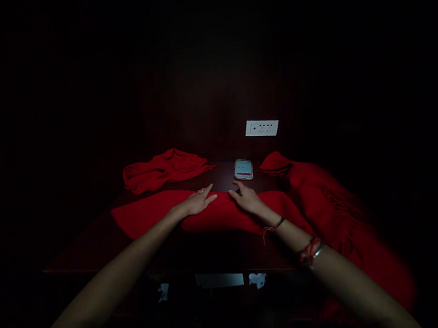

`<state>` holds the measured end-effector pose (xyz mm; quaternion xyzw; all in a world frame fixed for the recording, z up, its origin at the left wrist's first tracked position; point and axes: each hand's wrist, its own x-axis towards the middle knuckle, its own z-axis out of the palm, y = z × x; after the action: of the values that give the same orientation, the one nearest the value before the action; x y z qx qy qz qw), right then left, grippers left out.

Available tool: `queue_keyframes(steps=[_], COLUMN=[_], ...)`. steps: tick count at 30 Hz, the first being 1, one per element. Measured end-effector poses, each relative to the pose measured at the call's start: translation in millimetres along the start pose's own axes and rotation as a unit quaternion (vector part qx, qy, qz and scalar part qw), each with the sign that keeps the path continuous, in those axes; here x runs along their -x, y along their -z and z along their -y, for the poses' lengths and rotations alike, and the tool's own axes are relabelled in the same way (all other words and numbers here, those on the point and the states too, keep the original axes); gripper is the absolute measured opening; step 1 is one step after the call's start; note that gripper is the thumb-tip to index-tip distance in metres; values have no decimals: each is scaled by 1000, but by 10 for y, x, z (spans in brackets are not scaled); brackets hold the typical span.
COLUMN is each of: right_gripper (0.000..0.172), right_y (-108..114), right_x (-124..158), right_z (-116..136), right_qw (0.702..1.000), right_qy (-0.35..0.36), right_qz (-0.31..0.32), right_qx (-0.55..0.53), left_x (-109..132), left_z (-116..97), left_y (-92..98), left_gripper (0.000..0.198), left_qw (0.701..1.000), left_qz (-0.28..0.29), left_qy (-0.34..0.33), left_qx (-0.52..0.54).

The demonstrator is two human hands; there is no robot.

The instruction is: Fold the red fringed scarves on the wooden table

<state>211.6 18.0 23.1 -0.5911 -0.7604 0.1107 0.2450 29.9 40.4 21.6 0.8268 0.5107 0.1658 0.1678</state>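
Observation:
A red cloth lies spread across a dark table in a very dim room. My left hand rests flat on the cloth's far edge, fingers stretched out. My right hand lies beside it on the same cloth, fingers also extended and open. The two hands nearly meet at the fingertips. Red thread bands and a bangle circle my right wrist.
A crumpled red cloth sits at the table's far left. Another red fringed cloth hangs over the right side. A lit phone lies beyond my hands. A white switch plate is on the dark wall.

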Motion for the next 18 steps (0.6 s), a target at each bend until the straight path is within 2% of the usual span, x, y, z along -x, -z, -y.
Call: queue_keyframes(steps=[2,4,6,9,13,16,18], right_gripper=[51,45,38,32,31,31,34], right_y=[-137,-221,-260,-264,-255,-257,-238], right_x=[-97,-156,-189,-201,-157,-93,-43], right_z=[25,17,-19,-95,-146,-108,-40], right_qw=[996,993,992,988,990,996,996], right_qy=[-81,-115,-110,-78,-34,8,33], right_qz=[20,13,-20,-58,-62,-47,-71], right_qx=[-8,-18,-54,-121,-122,-79,-30], left_x=[13,35,21,-74,-171,-146,-113], left_z=[140,284,403,526,608,618,607], left_y=[-62,-24,54,137,123,70,40], left_gripper=[48,45,41,36,22,19,19], left_qw=[993,978,971,965,956,961,964], left_qz=[-101,-181,-188,-152,-169,-191,-202], left_qy=[23,71,137,193,204,186,170], left_qx=[61,73,55,90,128,70,4])
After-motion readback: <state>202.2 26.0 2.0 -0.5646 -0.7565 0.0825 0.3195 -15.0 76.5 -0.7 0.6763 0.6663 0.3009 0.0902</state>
